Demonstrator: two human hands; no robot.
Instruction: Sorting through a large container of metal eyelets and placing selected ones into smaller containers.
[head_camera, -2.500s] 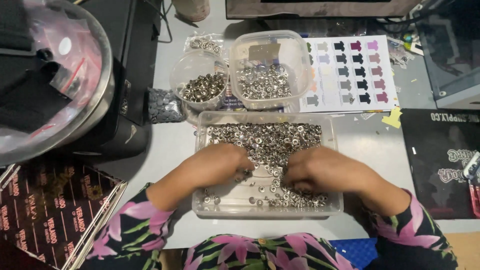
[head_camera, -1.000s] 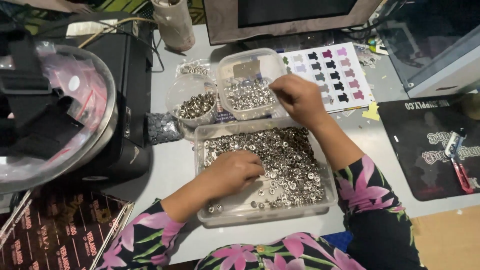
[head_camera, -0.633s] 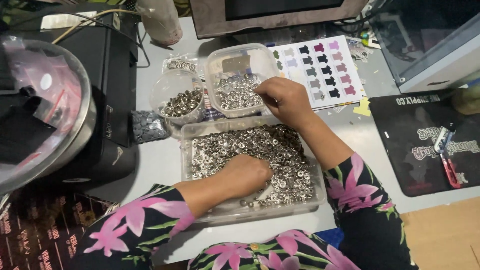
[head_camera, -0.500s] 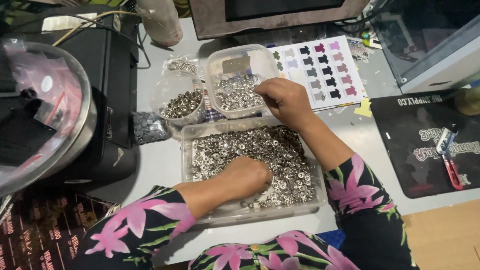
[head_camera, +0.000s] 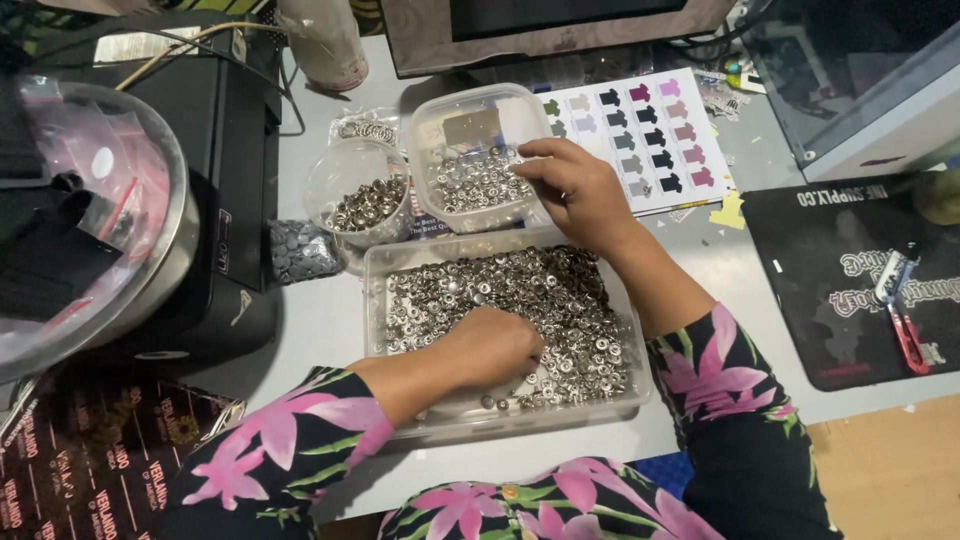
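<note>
the left hand (head_camera: 490, 350) is lying curled, knuckles up, in the large clear tray (head_camera: 400, 262) of small metal rings (head_camera: 560, 300) on the desk (head_camera: 320, 320). the right hand (head_camera: 580, 190) is reaching over the square tub (head_camera: 425, 115), fingertips pinched; whether it is gripping a ring is too small to tell.

A colour swatch sheet (head_camera: 640, 140), red snips (head_camera: 905, 335) and a black machine (head_camera: 225, 180) sit about.
</note>
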